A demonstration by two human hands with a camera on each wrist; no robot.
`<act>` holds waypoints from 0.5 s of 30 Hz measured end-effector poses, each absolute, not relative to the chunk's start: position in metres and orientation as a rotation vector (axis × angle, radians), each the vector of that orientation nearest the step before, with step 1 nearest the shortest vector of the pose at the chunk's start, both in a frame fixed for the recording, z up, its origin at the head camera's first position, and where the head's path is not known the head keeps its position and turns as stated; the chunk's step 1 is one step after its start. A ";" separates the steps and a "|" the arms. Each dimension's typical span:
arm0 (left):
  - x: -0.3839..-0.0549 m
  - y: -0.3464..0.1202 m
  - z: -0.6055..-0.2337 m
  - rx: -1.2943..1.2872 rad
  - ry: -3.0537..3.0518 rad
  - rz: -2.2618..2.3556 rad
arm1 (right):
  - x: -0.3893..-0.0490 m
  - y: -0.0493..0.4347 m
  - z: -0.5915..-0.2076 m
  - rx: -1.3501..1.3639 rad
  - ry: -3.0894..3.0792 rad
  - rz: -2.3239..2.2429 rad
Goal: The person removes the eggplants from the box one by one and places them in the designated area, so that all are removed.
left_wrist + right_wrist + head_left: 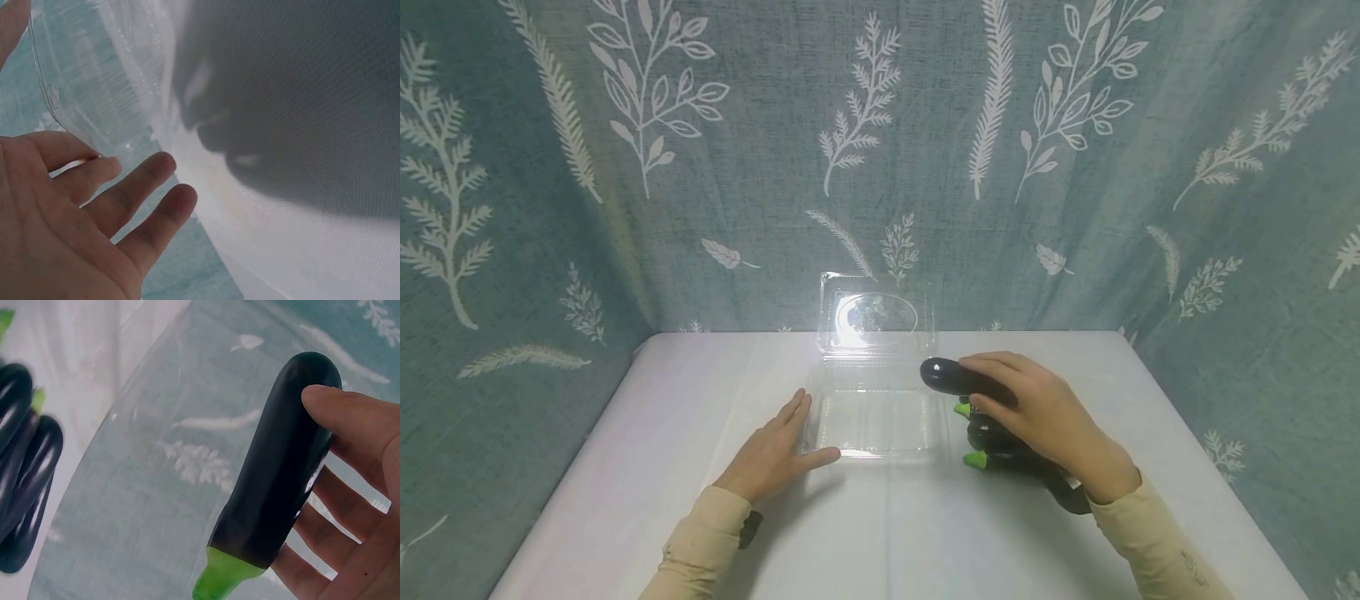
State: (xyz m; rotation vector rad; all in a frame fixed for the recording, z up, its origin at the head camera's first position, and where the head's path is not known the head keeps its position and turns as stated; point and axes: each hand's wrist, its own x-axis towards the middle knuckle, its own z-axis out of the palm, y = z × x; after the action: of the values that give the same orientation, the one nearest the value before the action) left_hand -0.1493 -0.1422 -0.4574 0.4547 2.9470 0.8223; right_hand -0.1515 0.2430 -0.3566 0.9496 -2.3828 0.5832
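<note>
My right hand (1041,412) grips a dark purple eggplant (947,377) above the other eggplants, right of a clear plastic clamshell box (880,455). In the right wrist view the thumb presses on the rounded end of the held eggplant (281,462), fingers lie along its far side, and its green stem points down-left. My left hand (771,457) rests at the box's left front corner, thumb along the front edge and fingers extended beside the left wall. The box's hinged lid (877,317) stands upright at the back.
Several more eggplants (992,435) with green stems lie in a pile on the white table (910,533), under and beside my right hand. A leaf-patterned grey-green curtain (775,208) hangs behind the table and along both sides.
</note>
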 end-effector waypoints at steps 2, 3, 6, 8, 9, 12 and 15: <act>-0.149 -0.142 -0.457 0.451 2.946 0.819 | -0.151 0.251 -0.357 0.938 -2.385 0.565; -0.149 -0.142 -0.457 0.450 2.946 0.819 | -0.150 0.255 -0.357 0.932 -2.385 0.556; -0.149 -0.142 -0.457 0.447 2.946 0.818 | -0.148 0.265 -0.358 0.923 -2.378 0.530; -0.149 -0.142 -0.458 0.448 2.945 0.817 | -0.146 0.271 -0.358 0.921 -2.376 0.523; -0.149 -0.141 -0.458 0.448 2.946 0.814 | -0.145 0.273 -0.358 0.918 -2.377 0.521; -0.150 -0.141 -0.458 0.449 2.949 0.809 | -0.141 0.279 -0.361 0.905 -2.391 0.507; -0.150 -0.141 -0.458 0.444 2.947 0.816 | -0.137 0.284 -0.366 0.877 -2.424 0.488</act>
State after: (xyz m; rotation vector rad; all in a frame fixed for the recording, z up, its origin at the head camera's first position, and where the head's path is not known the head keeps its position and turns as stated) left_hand -0.1502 -0.1409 -0.4583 0.4440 2.9469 0.8165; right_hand -0.1369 0.2838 -0.3665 0.8772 -2.4244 0.4878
